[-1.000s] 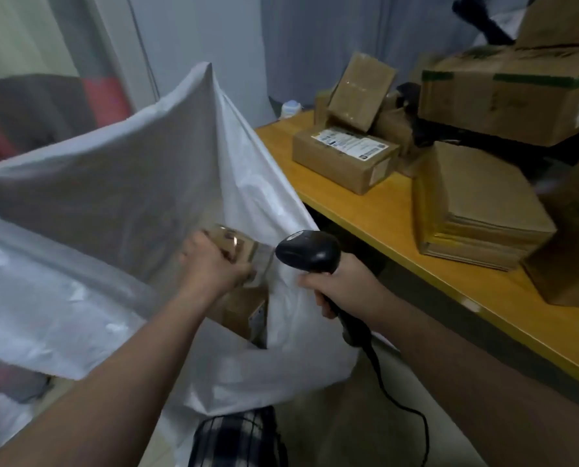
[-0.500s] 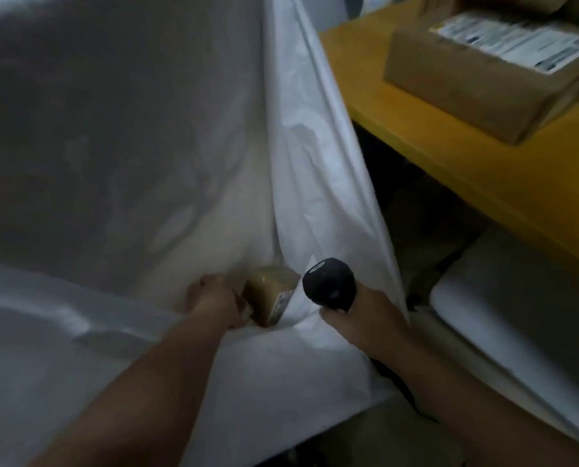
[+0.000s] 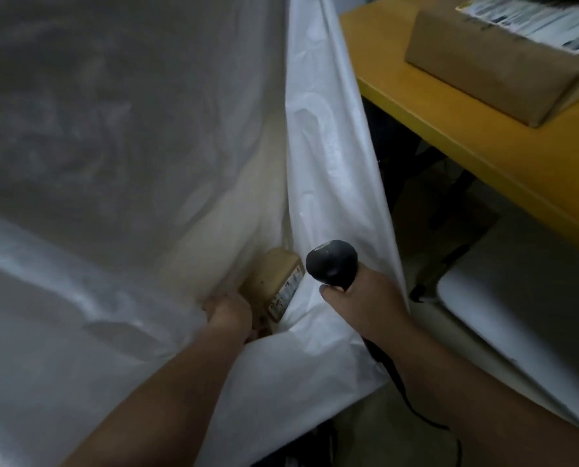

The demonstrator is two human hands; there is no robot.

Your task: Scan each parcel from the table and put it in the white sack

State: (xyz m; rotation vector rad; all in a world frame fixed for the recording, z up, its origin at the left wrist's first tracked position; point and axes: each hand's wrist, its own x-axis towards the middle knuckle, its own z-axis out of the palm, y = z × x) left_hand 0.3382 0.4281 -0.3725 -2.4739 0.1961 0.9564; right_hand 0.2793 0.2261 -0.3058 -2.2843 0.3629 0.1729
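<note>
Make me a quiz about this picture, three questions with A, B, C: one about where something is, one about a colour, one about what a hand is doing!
1. Where is the small parcel? A on a chair; B in the sack; C on a shelf.
2. What colour is the table? A yellow; B blue; C pink.
3. What is the right hand doing? A waving, empty; B pointing; C gripping the scanner.
Answers: 1 B, white sack walls rise around it. 2 A, its top and edge are yellow. 3 C, it is curled round the scanner's neck.
</note>
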